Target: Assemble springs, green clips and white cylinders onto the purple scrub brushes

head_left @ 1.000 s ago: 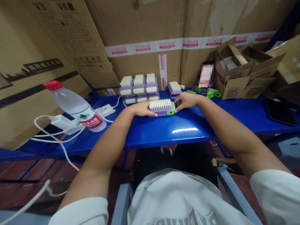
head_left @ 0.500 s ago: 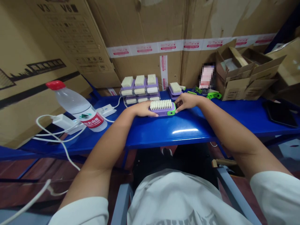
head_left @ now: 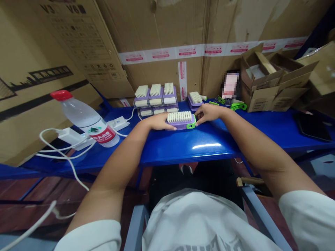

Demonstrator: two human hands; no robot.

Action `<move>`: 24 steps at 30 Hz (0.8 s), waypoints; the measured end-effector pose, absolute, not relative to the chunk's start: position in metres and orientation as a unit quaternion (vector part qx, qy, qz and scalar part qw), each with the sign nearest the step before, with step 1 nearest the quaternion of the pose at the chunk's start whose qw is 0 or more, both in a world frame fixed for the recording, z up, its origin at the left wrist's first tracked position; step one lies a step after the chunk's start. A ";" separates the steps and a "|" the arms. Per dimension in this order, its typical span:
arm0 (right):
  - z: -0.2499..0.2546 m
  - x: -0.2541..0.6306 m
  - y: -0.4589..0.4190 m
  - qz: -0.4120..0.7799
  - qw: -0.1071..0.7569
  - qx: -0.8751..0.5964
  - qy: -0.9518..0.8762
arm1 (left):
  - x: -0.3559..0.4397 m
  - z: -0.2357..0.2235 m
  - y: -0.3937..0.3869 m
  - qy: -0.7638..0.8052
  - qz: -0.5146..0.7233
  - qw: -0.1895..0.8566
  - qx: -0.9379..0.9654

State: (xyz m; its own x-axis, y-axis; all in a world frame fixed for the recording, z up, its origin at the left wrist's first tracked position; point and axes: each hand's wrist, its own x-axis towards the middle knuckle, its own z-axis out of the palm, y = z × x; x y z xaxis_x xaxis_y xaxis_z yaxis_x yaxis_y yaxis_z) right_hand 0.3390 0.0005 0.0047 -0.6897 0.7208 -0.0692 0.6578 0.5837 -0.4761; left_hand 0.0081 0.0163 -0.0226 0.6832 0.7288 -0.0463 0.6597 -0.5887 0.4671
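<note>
In front of me on the blue table lies a purple brush [head_left: 180,122] with rows of cream bristles facing up and a bright green end piece [head_left: 191,122]. My left hand [head_left: 160,121] is closed around the brush's left end, thumb along its near side. At the other end, my right hand [head_left: 208,113] has thumb and fingers closed on the green end piece. Just behind the right hand rests another purple brush [head_left: 195,99] without a green end. Behind the left hand, several similar brushes [head_left: 156,91] are stacked in two layers.
A water bottle with a red cap [head_left: 86,116] leans at the left beside white chargers and cables [head_left: 73,137]. Green plastic parts [head_left: 238,106], a phone [head_left: 230,85] and open cardboard boxes [head_left: 267,94] stand back right. A dark flat device [head_left: 312,126] lies far right. Large cartons wall the back.
</note>
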 end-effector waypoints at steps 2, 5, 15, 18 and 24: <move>0.004 0.339 0.001 0.241 0.067 -0.388 -0.887 | 0.008 -0.022 0.016 0.391 0.074 0.228 0.889; 0.004 0.340 0.001 0.241 0.071 -0.385 -0.888 | 0.008 -0.021 0.015 0.404 0.070 0.225 0.884; 0.004 0.340 0.000 0.238 0.066 -0.389 -0.887 | 0.008 -0.025 0.020 0.371 0.080 0.238 0.894; 0.004 0.339 0.000 0.241 0.068 -0.386 -0.888 | 0.008 -0.024 0.019 0.371 0.078 0.239 0.894; 0.003 0.340 0.002 0.242 0.067 -0.381 -0.890 | 0.008 -0.024 0.019 0.366 0.081 0.240 0.895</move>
State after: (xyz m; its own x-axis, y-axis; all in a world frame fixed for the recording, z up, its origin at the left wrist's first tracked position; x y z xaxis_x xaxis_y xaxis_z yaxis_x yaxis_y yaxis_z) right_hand 0.3398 0.0017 0.0033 -0.7008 0.7104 -0.0648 0.6452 0.5924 -0.4825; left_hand 0.0079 0.0186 -0.0243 0.7191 0.6942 -0.0316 0.6169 -0.6167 0.4890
